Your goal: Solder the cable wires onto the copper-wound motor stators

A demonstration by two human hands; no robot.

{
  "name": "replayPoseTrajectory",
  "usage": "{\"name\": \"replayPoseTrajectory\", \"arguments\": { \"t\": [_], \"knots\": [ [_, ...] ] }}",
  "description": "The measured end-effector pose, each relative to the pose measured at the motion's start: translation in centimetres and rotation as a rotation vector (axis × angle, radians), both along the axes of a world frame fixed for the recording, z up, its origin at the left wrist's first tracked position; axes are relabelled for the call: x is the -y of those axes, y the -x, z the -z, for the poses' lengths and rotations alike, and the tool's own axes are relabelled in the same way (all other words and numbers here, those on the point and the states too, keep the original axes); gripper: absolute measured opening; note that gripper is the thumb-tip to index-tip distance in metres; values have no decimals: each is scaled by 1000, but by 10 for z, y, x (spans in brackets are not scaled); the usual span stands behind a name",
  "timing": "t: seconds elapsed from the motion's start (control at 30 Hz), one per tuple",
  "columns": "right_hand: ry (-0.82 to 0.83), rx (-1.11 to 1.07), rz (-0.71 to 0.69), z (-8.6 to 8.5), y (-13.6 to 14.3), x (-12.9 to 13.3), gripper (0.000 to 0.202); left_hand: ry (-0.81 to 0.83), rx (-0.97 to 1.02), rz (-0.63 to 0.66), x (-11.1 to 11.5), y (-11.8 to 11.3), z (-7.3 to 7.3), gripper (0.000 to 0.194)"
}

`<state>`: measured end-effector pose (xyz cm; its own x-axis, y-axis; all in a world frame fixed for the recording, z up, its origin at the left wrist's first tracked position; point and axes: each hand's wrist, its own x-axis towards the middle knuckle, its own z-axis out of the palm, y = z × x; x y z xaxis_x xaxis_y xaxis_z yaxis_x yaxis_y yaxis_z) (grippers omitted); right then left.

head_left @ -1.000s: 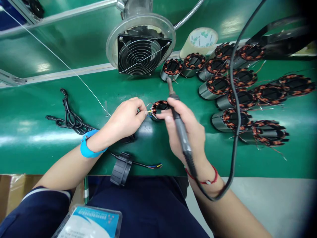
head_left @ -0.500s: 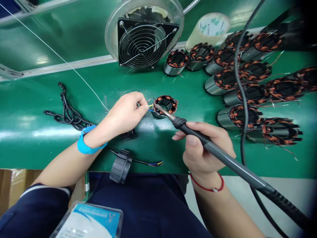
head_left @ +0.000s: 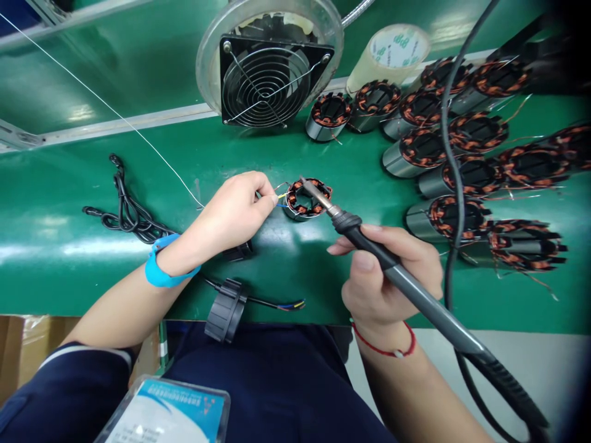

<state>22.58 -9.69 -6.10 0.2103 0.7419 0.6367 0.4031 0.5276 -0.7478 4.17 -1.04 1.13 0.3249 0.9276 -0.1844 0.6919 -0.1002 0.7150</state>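
**Soldering iron tip over a stator, wire ends pinched beside it**

The right hand (head_left: pixel 385 280) comes in from the lower right with the wrist bent back, fingers curled round the dark grip of a soldering iron (head_left: pixel 392 271) in a pen hold. The metal tip slants up and left and lies over the top of a copper-wound stator (head_left: pixel 305 200); whether it touches the windings cannot be told. The iron's black cable (head_left: pixel 450 184) loops up past the right side of the view.

The left hand (head_left: pixel 235 212) reaches from the lower left, forearm resting low over the green surface (head_left: pixel 92 246), a blue wrist strap (head_left: pixel 161 271) on the wrist. Thumb and forefinger are pressed together on thin coloured wire ends (head_left: pixel 279 197) just beside the stator's left edge.

The stator stands upright on the surface, between the two hands. Near the front edge lies a black round connector (head_left: pixel 225 317) with short coloured leads. A bundle of black cable (head_left: pixel 129 215) lies to the left. Behind the stator stands a fan (head_left: pixel 268 74) in a clear round housing, with a roll of tape (head_left: pixel 388 55) to its right. A group of more stators (head_left: pixel 462 166) lies well apart on the right.
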Motion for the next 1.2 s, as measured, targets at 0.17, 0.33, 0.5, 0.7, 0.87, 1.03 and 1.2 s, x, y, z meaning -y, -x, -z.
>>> {"name": "replayPoseTrajectory", "arguments": {
  "t": [0.17, 0.33, 0.5, 0.7, 0.87, 1.03, 1.2],
  "knots": [
    [75, 56, -23, -3, 3, -3, 38, -10, -13, 0, -1, 1, 2, 15],
    [231, 62, -91, -26, 8, -19, 34, -16, -23, 1, -1, 3, 3, 15],
    [309, 227, -161, -34, 12, -42, 38, -19, -28, 8, -1, 3, 4, 14],
    [282, 243, -124, -18, 22, -48, 44, -17, -19, 12, -1, 3, 4, 13],
    [240, 227, -107, -14, 24, -45, 40, -8, -9, 2, -1, 2, 2, 14],
    [213, 305, -46, -10, 28, -44, 42, -9, -8, 0, -1, 1, 1, 16],
    [195, 326, -95, -11, 34, -45, 43, -35, 4, 11, -2, 2, 4, 15]
  ]
}}
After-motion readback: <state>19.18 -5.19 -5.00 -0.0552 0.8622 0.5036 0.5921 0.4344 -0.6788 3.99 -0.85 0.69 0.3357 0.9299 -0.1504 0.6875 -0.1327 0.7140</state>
